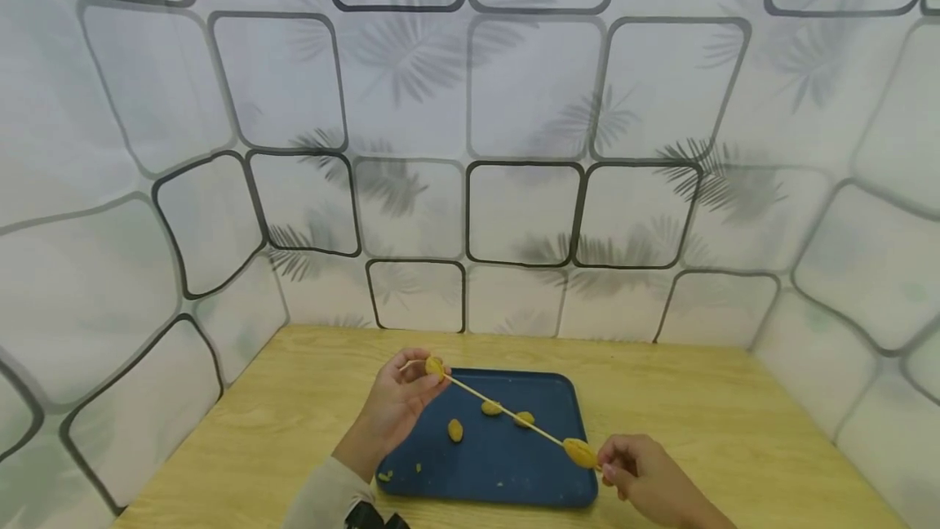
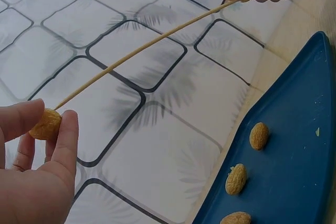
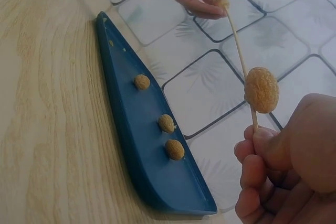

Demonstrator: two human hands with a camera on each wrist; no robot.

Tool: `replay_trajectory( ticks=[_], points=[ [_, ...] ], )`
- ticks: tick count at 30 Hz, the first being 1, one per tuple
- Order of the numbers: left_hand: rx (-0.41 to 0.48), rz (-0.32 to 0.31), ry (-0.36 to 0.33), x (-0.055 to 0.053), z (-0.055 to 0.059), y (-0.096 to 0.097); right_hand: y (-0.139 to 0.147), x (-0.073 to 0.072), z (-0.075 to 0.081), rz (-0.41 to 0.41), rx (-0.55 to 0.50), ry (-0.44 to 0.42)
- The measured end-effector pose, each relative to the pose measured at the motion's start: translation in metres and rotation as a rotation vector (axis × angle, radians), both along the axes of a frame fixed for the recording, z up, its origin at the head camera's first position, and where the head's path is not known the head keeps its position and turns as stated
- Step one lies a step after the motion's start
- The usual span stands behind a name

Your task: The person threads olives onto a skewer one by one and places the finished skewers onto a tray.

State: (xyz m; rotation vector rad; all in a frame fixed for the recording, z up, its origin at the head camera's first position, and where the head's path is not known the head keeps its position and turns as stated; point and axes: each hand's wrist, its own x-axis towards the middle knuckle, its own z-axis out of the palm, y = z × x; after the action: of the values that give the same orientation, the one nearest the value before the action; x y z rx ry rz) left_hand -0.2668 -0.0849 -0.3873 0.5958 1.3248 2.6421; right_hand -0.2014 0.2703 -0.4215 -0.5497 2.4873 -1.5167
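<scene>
A thin wooden skewer (image 1: 507, 412) slants above the tray, held between both hands. One wrinkled, yellow-brown oval food piece (image 3: 262, 89) is threaded on it close to the right hand. With thumb and fingertips, my left hand (image 1: 400, 398) pinches a second such piece (image 2: 46, 124) at the skewer's other end. The tip of the skewer there is hidden by that piece. My right hand (image 1: 646, 476) grips the skewer's near end between thumb and fingers, just below the threaded piece.
On the wooden table (image 1: 698, 398) lies a dark blue tray (image 1: 514, 480). It holds three more oval pieces, one of them at the left (image 1: 455, 430), and small crumbs (image 1: 385, 477) near its front left corner. A patterned white covering (image 1: 529, 211) rises behind the table.
</scene>
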Motion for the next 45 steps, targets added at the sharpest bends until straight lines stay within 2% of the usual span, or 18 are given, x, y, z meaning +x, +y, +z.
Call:
replay_trajectory(
  ticks=[3, 6, 11, 17, 21, 27, 34, 39, 45],
  points=[
    [-0.026, 0.052, -0.014, 0.0, -0.001, 0.002, 0.0, 0.001, 0.003, -0.012, 0.017, 0.019],
    [-0.023, 0.07, -0.056, 0.001, 0.001, 0.005, 0.001, 0.001, 0.005, -0.021, 0.035, 0.051],
    [0.034, 0.049, -0.129, 0.003, 0.006, 0.007, 0.002, -0.001, 0.005, -0.054, 0.038, 0.066],
    [0.028, 0.026, -0.156, 0.006, 0.009, 0.009, -0.002, -0.001, 0.008, -0.102, 0.042, 0.079],
    [0.028, 0.02, -0.152, 0.007, 0.008, 0.009, -0.003, 0.0, 0.011, -0.097, 0.047, 0.107],
    [-0.002, -0.001, -0.108, 0.008, 0.005, 0.007, -0.006, 0.0, 0.009, -0.118, 0.067, 0.181],
    [-0.059, 0.056, -0.147, 0.01, 0.005, 0.007, -0.01, -0.001, 0.008, -0.172, 0.137, 0.262],
    [-0.08, 0.068, -0.14, 0.01, 0.004, 0.008, -0.011, -0.001, 0.007, -0.193, 0.151, 0.251],
    [-0.154, 0.019, -0.125, 0.01, 0.002, 0.003, -0.014, -0.004, 0.003, -0.179, 0.133, 0.247]
  ],
)
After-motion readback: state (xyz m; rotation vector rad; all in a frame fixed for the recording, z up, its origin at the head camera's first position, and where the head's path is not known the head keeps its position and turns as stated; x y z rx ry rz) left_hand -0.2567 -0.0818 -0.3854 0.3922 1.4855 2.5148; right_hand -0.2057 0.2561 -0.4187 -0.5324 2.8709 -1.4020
